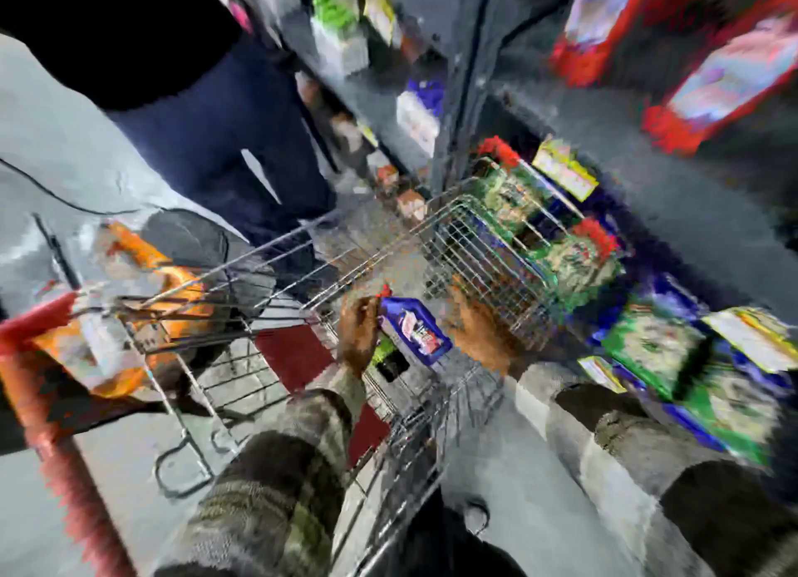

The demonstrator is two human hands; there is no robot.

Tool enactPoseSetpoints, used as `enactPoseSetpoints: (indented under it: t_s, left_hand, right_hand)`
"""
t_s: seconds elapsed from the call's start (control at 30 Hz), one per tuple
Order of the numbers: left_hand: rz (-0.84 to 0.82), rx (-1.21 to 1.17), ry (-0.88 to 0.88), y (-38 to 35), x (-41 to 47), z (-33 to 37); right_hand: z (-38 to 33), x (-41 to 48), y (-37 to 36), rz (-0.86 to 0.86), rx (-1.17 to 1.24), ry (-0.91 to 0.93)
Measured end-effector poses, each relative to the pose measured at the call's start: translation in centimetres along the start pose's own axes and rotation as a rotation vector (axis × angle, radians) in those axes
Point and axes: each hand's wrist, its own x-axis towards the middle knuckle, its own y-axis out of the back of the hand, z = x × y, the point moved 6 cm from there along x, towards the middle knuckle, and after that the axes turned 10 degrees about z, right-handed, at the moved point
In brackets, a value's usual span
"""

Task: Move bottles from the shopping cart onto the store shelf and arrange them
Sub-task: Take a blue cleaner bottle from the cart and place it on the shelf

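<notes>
Now lifting a blue bottle (415, 327) out of the cart (483, 248), left hand (357, 330) wrapped round it, right hand (479, 330) blurred, grip unclear. Next, probably over to the shelf (388, 114) past the cart.

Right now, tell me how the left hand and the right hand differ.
1. The left hand is closed around the neck of the blue bottle; the right hand lies beside the bottle, and blur hides whether it touches.
2. The left hand reads fairly clearly; the right hand is smeared by motion.
Both reach into the wire shopping cart from plaid-sleeved arms.
</notes>
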Motion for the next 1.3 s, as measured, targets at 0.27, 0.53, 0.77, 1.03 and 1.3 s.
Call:
enactPoseSetpoints:
  t_s: [0.27,0.53,0.77,1.03,1.3]
  left_hand:
    - [0.039,-0.017,0.383,-6.6,7.9,-6.8]
    - [-0.039,0.414,0.321,-10.0,12.5,-15.4]
    - [0.088,0.265,0.407,-9.7,10.0,-6.0]
    - [0.174,-0.063,0.171,-4.7,4.7,11.0]
    - [0.117,-0.123,-0.230,0.5,-6.6,32.6]
  right_hand:
    - [7.2,8.5,-11.0,-0.139,0.035,-0.398]
    - [10.5,10.1,-15.6,-0.158,-0.220,-0.446]
    - [9.7,11.6,-11.9,-0.279,-0.085,-0.430]
    - [-0.4,4.5,4.4,-0.339,0.211,-0.182]
    - [-6.5,-9.6,20.4,-0.016,0.535,-0.016]
